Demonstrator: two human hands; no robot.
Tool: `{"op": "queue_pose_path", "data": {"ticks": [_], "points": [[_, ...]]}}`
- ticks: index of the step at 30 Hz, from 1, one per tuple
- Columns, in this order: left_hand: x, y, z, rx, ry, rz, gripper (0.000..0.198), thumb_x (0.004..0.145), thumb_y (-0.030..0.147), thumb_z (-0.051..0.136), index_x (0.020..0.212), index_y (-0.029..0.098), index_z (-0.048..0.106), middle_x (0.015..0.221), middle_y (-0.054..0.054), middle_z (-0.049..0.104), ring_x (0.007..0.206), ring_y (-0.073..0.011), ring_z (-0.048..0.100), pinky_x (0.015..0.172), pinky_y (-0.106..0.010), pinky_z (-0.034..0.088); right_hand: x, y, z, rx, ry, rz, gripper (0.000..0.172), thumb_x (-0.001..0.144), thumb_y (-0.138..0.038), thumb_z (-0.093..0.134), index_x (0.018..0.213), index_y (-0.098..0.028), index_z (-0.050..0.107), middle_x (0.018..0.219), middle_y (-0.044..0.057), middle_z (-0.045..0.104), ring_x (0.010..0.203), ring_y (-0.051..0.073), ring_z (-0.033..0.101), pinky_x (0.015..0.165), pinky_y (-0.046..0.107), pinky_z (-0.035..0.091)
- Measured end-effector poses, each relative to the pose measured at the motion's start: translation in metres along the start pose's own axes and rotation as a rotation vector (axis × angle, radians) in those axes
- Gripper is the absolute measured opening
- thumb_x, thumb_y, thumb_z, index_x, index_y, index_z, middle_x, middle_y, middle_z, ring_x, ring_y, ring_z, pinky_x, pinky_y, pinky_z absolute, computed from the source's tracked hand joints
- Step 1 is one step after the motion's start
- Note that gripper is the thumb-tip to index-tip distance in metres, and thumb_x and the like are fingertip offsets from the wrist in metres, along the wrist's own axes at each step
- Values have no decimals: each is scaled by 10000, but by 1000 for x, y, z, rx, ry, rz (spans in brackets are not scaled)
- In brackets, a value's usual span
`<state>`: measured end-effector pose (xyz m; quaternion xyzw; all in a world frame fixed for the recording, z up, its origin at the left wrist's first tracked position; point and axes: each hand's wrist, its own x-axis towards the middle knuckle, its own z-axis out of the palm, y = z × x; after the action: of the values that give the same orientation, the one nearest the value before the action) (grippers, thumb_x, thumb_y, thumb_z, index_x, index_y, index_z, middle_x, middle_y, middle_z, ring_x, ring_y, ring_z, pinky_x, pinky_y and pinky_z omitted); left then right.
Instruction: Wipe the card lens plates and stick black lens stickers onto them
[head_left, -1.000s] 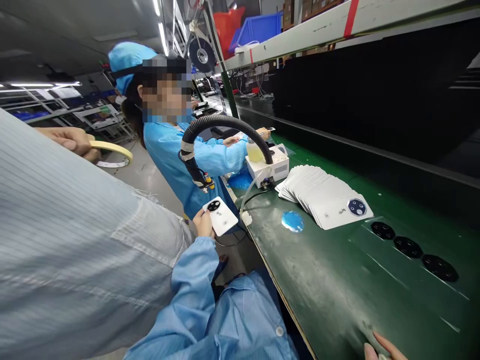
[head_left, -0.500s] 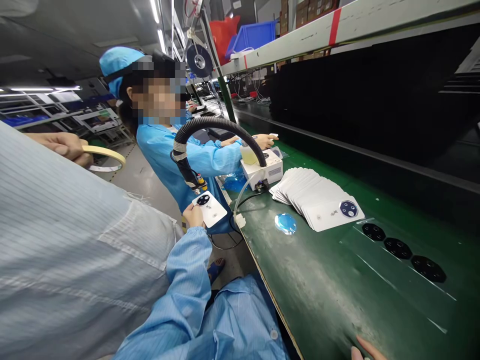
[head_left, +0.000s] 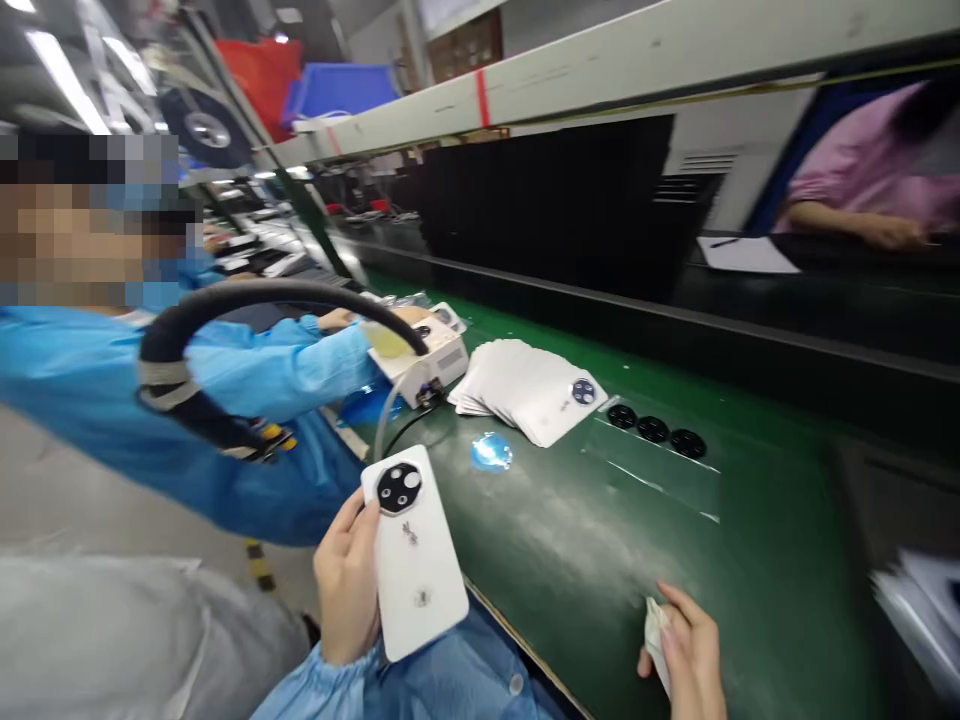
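Observation:
My left hand (head_left: 346, 585) is shut on a white phone (head_left: 416, 570), which stands upright in my fingers with its back facing me. A round black camera module (head_left: 398, 488) sits at the phone's top. My right hand (head_left: 686, 650) pinches a crumpled white cloth (head_left: 656, 640) above the green bench mat (head_left: 600, 540). Farther along the mat lie a fanned stack of white phone backs (head_left: 525, 390), a round blue film (head_left: 491, 452), and a clear sheet bearing black camera rings (head_left: 652, 430).
A white machine with a yellow-filled bottle (head_left: 420, 365) stands beyond the stack. A co-worker in a blue smock (head_left: 262, 370) reaches across behind a black hose (head_left: 277, 292). A blurred white pile (head_left: 919, 620) sits at the lower right.
The view has swung right. The phone has come closer and now faces me, and my right hand has risen into view with the cloth. The grey-sleeved person and tape roll have mostly left view.

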<state>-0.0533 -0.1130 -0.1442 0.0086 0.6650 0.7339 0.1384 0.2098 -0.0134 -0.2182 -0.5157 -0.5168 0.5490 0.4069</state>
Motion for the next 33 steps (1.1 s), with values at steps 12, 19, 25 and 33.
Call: {"op": "queue_pose_path", "data": {"ticks": [12,19,25,33], "points": [[-92,80,151,47,-1214,353,339,888,325,558,1217,247,579,672,17,684,489,-61,554,420,-106,400,-18,-132,-35,-83,233,-545,135,883,-215,552,1012,-218,594,817,3,555,579,90,546,531,234,463],[-92,91,147,-2,-1250,457,341,884,292,566,1224,281,588,740,17,730,495,-74,608,416,-110,446,-20,-208,-4,-341,266,-911,185,802,-95,617,952,-202,617,813,3,581,680,97,551,553,209,461],[-84,97,137,-63,-1075,583,358,854,235,595,1212,238,617,758,-1,743,591,-133,674,440,-159,483,-6,-211,29,-513,351,-1006,178,765,-94,627,910,-182,574,793,-11,548,635,74,504,530,187,436],[-85,94,135,-45,-1062,726,403,854,125,566,1226,277,603,803,43,734,597,-64,612,535,-124,479,0,-210,32,-607,319,-1039,184,756,-72,603,903,-171,552,772,0,508,670,92,488,558,201,428]]}}
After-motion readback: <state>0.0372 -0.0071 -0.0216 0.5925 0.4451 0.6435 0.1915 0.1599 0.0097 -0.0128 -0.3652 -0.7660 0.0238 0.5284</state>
